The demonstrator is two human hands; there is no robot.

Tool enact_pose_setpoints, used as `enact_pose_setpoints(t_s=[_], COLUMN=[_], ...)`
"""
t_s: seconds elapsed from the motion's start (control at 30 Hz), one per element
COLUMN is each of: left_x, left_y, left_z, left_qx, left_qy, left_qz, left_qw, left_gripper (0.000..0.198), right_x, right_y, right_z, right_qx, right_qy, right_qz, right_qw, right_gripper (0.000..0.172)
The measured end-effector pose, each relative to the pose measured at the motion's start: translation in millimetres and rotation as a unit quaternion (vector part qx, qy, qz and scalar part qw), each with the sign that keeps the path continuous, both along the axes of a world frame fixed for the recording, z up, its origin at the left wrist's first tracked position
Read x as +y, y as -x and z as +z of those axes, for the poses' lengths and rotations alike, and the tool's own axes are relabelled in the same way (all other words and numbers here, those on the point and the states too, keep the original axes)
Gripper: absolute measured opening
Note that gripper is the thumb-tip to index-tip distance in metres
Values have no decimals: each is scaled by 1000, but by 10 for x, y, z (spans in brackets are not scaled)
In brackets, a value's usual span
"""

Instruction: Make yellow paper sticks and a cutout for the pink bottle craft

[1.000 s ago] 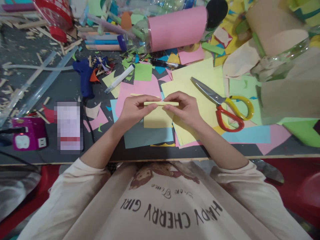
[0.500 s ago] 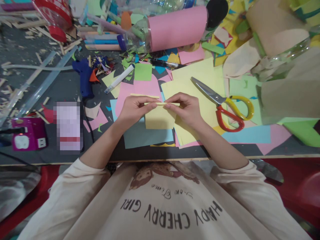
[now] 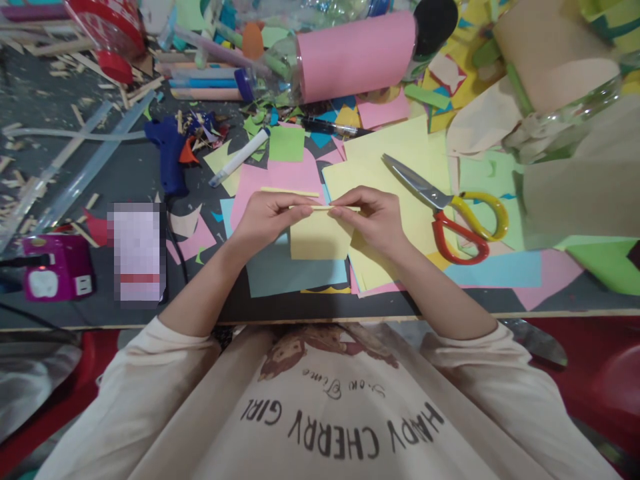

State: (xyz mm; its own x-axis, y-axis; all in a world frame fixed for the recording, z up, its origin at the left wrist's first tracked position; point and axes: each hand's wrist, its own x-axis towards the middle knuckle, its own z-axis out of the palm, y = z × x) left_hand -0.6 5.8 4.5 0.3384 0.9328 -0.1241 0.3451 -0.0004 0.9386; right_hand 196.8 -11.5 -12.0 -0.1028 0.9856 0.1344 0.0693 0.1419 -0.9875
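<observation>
Forearms slant inward from lower left and lower right. Left hand and right hand face each other mid-frame, fingertips close, thumbs and fingers clamped on upper edge of yellow paper, frame centre.

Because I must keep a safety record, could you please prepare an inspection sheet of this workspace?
Surface: dark table, largely covered with coloured paper and scraps.
Things in hand: yellow paper, held at its far edge; a narrow yellow strip lies just beyond.
Clutter: marker, glue gun and pink-wrapped bottle beyond; scissors at the right.
Grip: left hand and right hand both pinch the paper, close together.
Cables: black cord below the glue gun; another at the purple box.
Surroundings: red seating on the near side; other people: nothing seen.
</observation>
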Motion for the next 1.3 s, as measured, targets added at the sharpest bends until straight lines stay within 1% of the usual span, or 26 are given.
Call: enact_pose_setpoints(t_s=[0.2, 0.27, 0.4, 0.53, 0.6, 0.7, 0.9, 1.03, 1.17, 1.3], left_x=[13, 17, 19, 8, -1, -11, -1, 9, 19, 35], left_y=[16, 22, 29, 14, 1, -10, 3, 18, 24, 30], left_z=[23, 36, 55, 26, 5, -4, 9, -8, -26, -36], left_qx=[-13, -17, -38, -38, -24, -12, -8, 11, 5, 2], left_qy=[-4, -3, 3, 14, 15, 5, -22, -19, -24, -22], left_qz=[-33, -39, -50, -72, -67, -49, -17, -3, -6, -4], left_qw=[999, 999, 998, 997, 997, 999, 1000, 1000, 1000, 1000], left_gripper=[49, 49, 52, 54, 51, 44, 33, 28, 26, 26], right_x=[9, 13, 3, -40, -59, -66, -30, -17, -9, 7], right_y=[-5, -13, -16, 26, 50, 66, 31, 17, 24, 20], right_z=[10, 13, 22, 30, 31, 27, 4, -2, 2, 1], right_qx=[-19, -16, -15, -29, -31, -39, -9, -14, 10, 27], right_qy=[8, 8, 11, 22, 24, 22, 11, 38, 58, 73], right_qz=[-21, -22, -20, 8, 24, 26, 21, 19, 21, 19], right_qw=[1000, 1000, 1000, 999, 999, 999, 1000, 999, 998, 997], right_gripper=[27, 25, 22, 26, 29, 30, 23, 17, 10, 12])
